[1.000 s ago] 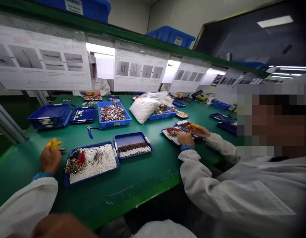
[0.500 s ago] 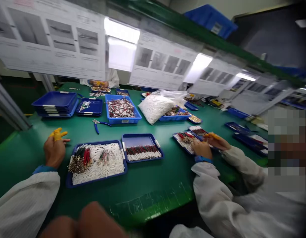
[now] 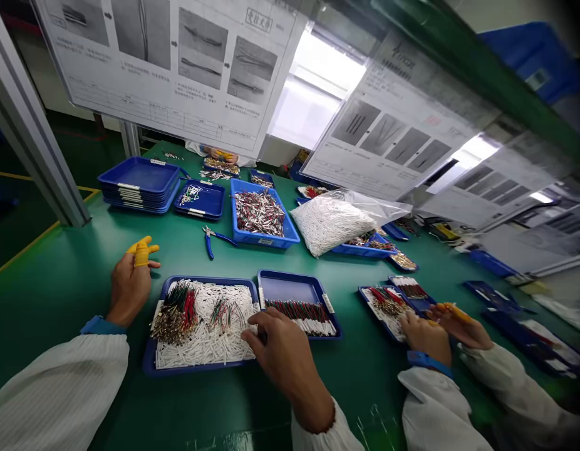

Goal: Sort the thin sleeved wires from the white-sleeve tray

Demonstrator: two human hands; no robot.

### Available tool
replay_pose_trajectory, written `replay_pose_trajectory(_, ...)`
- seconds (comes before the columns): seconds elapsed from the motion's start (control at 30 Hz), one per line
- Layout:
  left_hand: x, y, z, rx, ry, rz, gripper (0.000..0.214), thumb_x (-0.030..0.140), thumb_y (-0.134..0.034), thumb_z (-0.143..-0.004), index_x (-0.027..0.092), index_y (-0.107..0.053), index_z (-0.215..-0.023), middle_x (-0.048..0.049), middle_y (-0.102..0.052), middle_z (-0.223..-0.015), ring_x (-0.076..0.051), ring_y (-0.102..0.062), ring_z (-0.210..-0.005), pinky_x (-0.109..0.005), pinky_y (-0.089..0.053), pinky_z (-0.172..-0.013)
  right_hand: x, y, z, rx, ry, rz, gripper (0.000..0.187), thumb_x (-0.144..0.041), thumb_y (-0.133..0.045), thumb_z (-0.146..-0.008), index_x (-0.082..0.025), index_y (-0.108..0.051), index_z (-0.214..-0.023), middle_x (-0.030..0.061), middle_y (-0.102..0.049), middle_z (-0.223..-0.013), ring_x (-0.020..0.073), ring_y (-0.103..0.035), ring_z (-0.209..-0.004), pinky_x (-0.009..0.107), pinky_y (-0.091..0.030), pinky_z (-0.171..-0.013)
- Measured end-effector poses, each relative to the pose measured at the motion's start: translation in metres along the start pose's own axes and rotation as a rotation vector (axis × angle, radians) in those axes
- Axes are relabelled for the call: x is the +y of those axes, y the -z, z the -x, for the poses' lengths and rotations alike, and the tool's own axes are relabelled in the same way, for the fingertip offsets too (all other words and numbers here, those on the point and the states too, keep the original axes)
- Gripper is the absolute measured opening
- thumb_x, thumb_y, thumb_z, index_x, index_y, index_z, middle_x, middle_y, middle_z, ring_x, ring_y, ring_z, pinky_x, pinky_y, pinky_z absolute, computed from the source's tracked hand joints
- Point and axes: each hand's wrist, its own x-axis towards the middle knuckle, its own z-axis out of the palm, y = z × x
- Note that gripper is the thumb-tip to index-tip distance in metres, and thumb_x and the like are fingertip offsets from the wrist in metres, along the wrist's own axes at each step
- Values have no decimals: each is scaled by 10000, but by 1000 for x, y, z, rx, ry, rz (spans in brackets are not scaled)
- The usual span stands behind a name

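My left hand [image 3: 131, 282], with yellow covers on some fingers, hovers over the mat just left of a blue tray [image 3: 151, 363]. Its fingers are stretched out and I see nothing in them. That tray holds many short white tubes [image 3: 200, 354], a bundle of black, green and red wires with brass-coloured ends [image 3: 175, 316], and a few loose thin wires [image 3: 228, 313]. Over the tray's right edge is my right hand [image 3: 287, 354], thumb and forefinger apart above the tubes. Partly behind it, a second blue tray [image 3: 290, 287] holds a row of dark red wires with white tubes [image 3: 309, 316].
Blue-handled cutters [image 3: 210, 243] lie behind the trays. Further back are stacked blue trays [image 3: 137, 175], a filled blue bin [image 3: 266, 238] and a bag of white tubes [image 3: 332, 222]. At right, a co-worker's hands [image 3: 431, 338] work over another tray. Printed sheets [image 3: 177, 81] hang above.
My right hand has come up from the blurred bottom edge to the first tray's right side. The view has turned, shifting the table's things rightward. My left hand keeps its pose beside the tray.
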Motion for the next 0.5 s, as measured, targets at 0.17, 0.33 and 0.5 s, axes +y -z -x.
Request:
replay_pose_trajectory(0.17,3,0,1,-25,-11,-32,460,490,-372,-977,239,-626,-1267,-44,-759,-1043,-235,-718,-874,-383,-564,-784,-3,-14,-4,36,-10,16,100,-155,-657,-891,-177,-713,-811,67,-697,-807,216,-657,-739,289,-388,-616)
replay_pose_trajectory(0.33,7,1,4,-39,-11,-60,433,453,-374,-983,232,-630,-1253,-47,-749,-1101,-232,-710,-900,-361,-551,-757,-1,-18,-3,77,-29,-93,196,-123,-573,-899,-176,-673,-739,42,-657,-751,174,-613,-664,271,-369,-604)
replay_pose_trajectory(0.5,9,1,5,-50,-17,-58,432,438,-365,-997,216,-621,-1265,-50,-737,-1136,-228,-703,-922,-346,-545,-767,8,-14,1,159,-73,-276,195,-214,-554,-910,-184,-672,-757,40,-645,-745,178,-582,-652,282,-367,-608)
